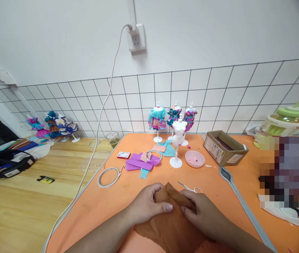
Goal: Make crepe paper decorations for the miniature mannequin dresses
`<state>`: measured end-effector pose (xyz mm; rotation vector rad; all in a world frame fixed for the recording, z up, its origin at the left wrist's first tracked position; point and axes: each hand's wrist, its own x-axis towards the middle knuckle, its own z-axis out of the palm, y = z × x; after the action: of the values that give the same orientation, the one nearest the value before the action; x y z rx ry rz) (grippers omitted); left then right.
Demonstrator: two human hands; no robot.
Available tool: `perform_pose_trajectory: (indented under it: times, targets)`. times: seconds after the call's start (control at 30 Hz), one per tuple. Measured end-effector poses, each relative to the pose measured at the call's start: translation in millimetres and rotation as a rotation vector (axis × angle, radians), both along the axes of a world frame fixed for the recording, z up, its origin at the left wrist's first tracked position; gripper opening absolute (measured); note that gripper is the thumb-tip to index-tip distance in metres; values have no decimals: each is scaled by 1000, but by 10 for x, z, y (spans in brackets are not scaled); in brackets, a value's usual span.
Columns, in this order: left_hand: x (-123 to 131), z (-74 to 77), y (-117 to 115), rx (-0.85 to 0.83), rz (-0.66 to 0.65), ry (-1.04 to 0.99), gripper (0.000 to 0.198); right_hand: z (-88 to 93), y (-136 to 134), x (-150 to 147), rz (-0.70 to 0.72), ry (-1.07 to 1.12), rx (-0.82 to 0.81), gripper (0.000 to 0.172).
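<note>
A piece of brown fabric (175,225) is held between both hands above the orange mat, its lower part hanging toward me. My left hand (153,203) grips the upper left edge, thumb lying on top and fingers curled beneath. On the upper right, my right hand (199,211) pinches a folded edge of the same cloth. Just beyond the right hand lies a pair of small scissors (190,188), touching neither hand. Farther back stands a bare white mini dress form (179,133) on a round base, beside a pink dish (195,159) with tiny bits in it.
Purple cloth strips (138,162) and a tape roll (109,177) lie on the orange mat (86,218). Dressed mini mannequins (157,119) stand by the wall. A cardboard box (224,149) and a green-lidded jug (283,121) are right. A white cable (100,116) hangs left.
</note>
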<state>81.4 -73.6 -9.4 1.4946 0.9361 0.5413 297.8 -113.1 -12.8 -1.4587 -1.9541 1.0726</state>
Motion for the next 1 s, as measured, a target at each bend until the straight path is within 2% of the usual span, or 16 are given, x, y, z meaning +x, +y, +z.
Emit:
perform_pose_trajectory:
  times: [0.1,0.23,0.33,0.57,0.7,0.8,0.87,1.0]
  targets:
    - [-15,6,4,-62,-41,-10,45,-14,86,127,-55,222,-112,25]
    - [-11,27,-8,-115,-90,-37,42,29,115,181,23,631,-426,44]
    - [-18,32,-3,-121,-105,-40,43,84,97,159,60,817,-579,58]
    - [-71,7,42,30,-51,139,35,122,89,224,134,1039,-693,65]
    - [-72,21,42,9,-77,148,33,84,105,277,164,1091,-748,56]
    - [-78,34,49,-4,-84,172,34,62,117,317,82,1115,-767,49]
    - [-88,29,58,6,-79,193,36,55,117,343,45,1130,-770,52]
    - [-102,6,70,49,-63,244,40,51,109,351,76,1096,-758,63]
